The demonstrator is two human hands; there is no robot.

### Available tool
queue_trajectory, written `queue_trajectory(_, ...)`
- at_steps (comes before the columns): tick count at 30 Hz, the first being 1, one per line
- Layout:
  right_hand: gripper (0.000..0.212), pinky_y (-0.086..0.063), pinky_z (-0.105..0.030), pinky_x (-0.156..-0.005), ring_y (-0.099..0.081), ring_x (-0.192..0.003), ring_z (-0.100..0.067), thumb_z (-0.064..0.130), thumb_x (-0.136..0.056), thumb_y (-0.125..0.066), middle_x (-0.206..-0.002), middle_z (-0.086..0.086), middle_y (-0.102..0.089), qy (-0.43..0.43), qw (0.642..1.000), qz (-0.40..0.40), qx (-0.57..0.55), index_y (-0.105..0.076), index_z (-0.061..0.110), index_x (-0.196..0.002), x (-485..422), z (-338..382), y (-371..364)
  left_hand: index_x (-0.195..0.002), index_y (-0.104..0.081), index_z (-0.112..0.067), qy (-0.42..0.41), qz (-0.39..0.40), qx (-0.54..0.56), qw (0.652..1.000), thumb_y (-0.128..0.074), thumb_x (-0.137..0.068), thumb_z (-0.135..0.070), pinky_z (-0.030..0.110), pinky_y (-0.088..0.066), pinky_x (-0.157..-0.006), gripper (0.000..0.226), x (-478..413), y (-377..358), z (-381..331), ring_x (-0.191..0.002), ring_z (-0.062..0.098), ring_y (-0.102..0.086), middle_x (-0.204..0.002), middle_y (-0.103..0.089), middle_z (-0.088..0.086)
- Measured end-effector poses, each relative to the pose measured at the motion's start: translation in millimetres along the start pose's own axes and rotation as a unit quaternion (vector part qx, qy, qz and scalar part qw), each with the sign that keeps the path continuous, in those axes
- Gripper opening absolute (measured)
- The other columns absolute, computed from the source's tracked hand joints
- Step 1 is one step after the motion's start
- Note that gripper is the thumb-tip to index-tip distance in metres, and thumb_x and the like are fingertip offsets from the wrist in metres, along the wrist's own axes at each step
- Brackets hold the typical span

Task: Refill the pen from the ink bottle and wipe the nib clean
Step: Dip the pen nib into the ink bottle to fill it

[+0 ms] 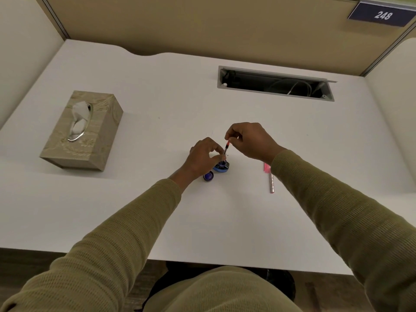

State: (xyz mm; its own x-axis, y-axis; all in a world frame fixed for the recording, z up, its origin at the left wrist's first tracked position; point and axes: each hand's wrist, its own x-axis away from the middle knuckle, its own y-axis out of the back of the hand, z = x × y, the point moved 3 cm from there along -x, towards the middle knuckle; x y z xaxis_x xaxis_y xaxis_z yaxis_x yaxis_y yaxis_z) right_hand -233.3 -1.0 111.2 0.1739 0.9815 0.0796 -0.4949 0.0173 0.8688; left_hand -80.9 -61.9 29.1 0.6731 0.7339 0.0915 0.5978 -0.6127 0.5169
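Standing nib-down in open ink bottle (221,165), slim red-tipped pen (226,148)

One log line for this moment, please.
phase: filling | right hand: pinches pen section top, nib in open ink bottle | left hand: steadies it | bottle cap: off, beside bottle

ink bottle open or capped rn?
Open. The ink bottle has no cap; its purple cap lies beside it on the desk, and the pen section points into the mouth.
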Motion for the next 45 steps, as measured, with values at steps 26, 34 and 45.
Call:
queue_trajectory(26, 0.015, -0.052, -0.029, -0.074, -0.065, -0.084, -0.017, 0.017, -0.096, -0.063, -0.096, -0.003, -0.073, 0.02, 0.999, 0.014, 0.041, -0.07, 0.016, -0.11, -0.7, 4.6, 0.0, -0.09, -0.069, -0.028, -0.003, 0.002, -0.014, 1.0, -0.075, -0.084, -0.031, 0.05, -0.043, -0.099, 0.009, -0.2, -0.8, 2.1, -0.098, 0.012, -0.053, -0.097, -0.057, -0.016)
queue_trajectory(34, 0.017, -0.05, -0.032, -0.071, -0.063, -0.079, -0.019, 0.028, -0.095, -0.068, -0.086, -0.001, -0.07, 0.007, 0.999, 0.007, 0.05, -0.069, 0.011, -0.098, -2.0, 8.4, -0.1, -0.09, -0.071, -0.028, -0.013, 0.001, -0.012, 1.0, -0.076, -0.083, -0.029, 0.05, -0.042, -0.099, 0.008, 0.1, 0.6, 0.3, -0.098, 0.014, -0.053, -0.097, -0.058, -0.013)
queue_trajectory(45, 0.013, -0.049, -0.033, -0.071, -0.064, -0.08, -0.018, 0.024, -0.096, -0.067, -0.087, -0.002, -0.072, -0.001, 0.998, 0.009, 0.057, -0.071, 0.012, -0.095, -1.4, 5.9, -0.2, -0.092, -0.072, -0.029, -0.013, 0.001, -0.013, 1.0, -0.076, -0.083, -0.03, 0.05, -0.042, -0.1, 0.01, 1.0, 1.1, 0.6, -0.1, 0.012, -0.053, -0.093, -0.055, -0.02)
